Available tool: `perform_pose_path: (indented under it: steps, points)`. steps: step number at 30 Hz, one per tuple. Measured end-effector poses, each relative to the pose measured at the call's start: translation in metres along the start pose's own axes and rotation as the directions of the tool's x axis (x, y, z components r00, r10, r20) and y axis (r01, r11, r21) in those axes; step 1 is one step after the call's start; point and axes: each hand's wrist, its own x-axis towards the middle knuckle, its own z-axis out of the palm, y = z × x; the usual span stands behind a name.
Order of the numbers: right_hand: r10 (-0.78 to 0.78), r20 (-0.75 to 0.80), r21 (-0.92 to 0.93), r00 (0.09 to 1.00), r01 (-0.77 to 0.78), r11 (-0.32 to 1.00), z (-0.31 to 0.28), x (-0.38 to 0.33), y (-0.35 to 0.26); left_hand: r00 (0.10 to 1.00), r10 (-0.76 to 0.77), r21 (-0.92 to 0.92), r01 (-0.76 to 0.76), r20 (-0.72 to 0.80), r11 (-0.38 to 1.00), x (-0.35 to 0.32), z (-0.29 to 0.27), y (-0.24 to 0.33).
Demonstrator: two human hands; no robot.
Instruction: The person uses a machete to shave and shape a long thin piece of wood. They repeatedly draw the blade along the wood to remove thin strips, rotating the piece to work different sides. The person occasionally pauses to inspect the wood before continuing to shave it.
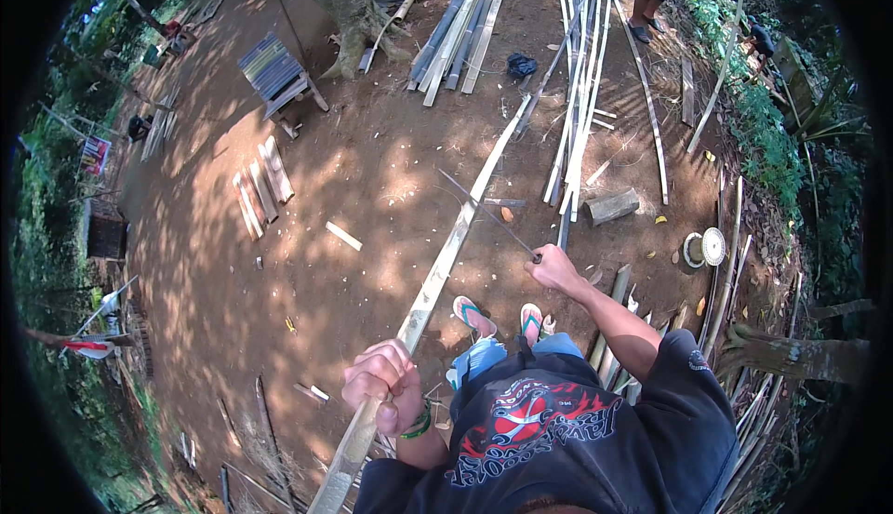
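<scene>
so the left grip [383, 388] is wrapped tight round a long pale strip [437, 277], which runs diagonally out toward the far edge of the dirt ground [344, 281], its near end out of view. right grip [555, 270] is closed on a long thin knife [507, 229], blade crossing the strip from this angle, can't tell if they touch. more strips [584, 86] lie in bundles toward the ground's far edge, with a short log [611, 206] nearer the right edge
</scene>
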Motion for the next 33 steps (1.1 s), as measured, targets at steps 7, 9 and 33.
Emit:
perform_pose_path:
  steps: [7, 9, 33]
  points:
    - [-0.295, 0.12, 0.057, 0.948, 0.29, 0.955, -0.005, -0.054, -0.115, 1.0, 0.004, -0.03, -0.004, -0.027, 1.0, 0.031, -0.027, -0.01]
    - [-0.474, 0.153, 0.034, 0.867, 0.475, 0.88, 0.012, -0.07, -0.135, 0.963, -0.006, -0.073, -0.014, -0.271, 0.997, 0.04, -0.022, -0.013]
    - [-0.315, -0.144, 0.393, 0.938, 0.347, 0.852, 0.048, -0.042, -0.219, 0.946, 0.136, -0.252, -0.06, 0.295, 0.966, 0.154, -0.082, -0.054]
